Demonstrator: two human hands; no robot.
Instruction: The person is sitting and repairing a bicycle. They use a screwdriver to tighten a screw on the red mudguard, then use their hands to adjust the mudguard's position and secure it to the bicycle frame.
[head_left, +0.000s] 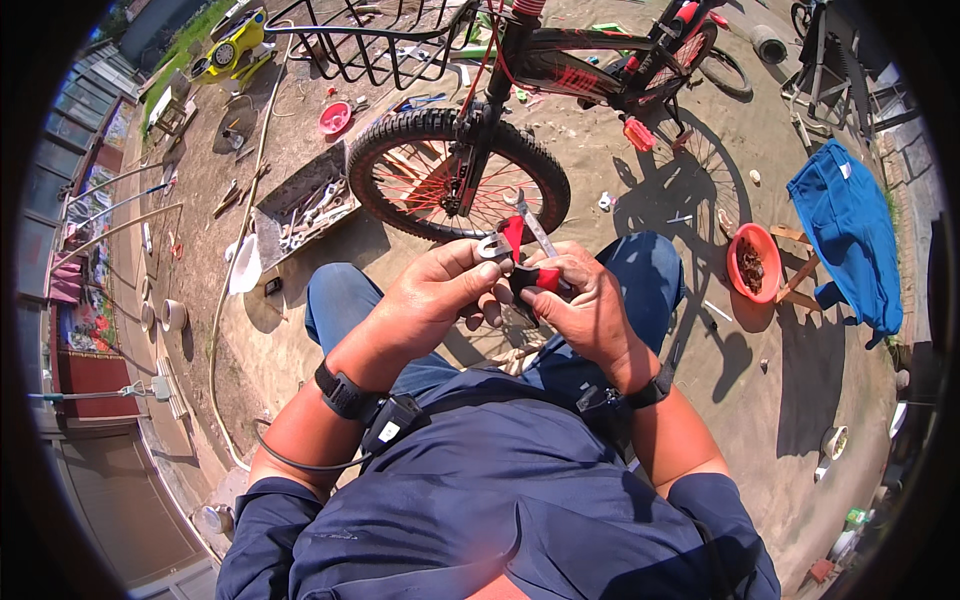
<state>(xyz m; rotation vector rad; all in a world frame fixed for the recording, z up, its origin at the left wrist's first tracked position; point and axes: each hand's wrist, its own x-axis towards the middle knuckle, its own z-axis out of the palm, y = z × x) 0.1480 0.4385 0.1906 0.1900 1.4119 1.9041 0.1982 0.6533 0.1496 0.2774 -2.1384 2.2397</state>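
Note:
Over my lap, my left hand (445,285) pinches a small silvery metal end (492,247) between thumb and fingers. Right beside that end is a red-and-black-handled tool (546,278), which looks like pliers; fingers hide how the parts join. My right hand (585,305) closes round its red-and-black part. A silver wrench (541,232) also sticks up from my right hand, its open jaw pointing away from me. Just beyond both hands stands the front wheel (556,180) of a black-and-red bicycle (570,62).
A grey tray of tools (305,205) lies left of the wheel, near a white bowl-like piece (244,266). At right are a red basin (754,262) and a wooden stool (798,282) draped with blue cloth (850,235). A hose (222,300) runs along the left.

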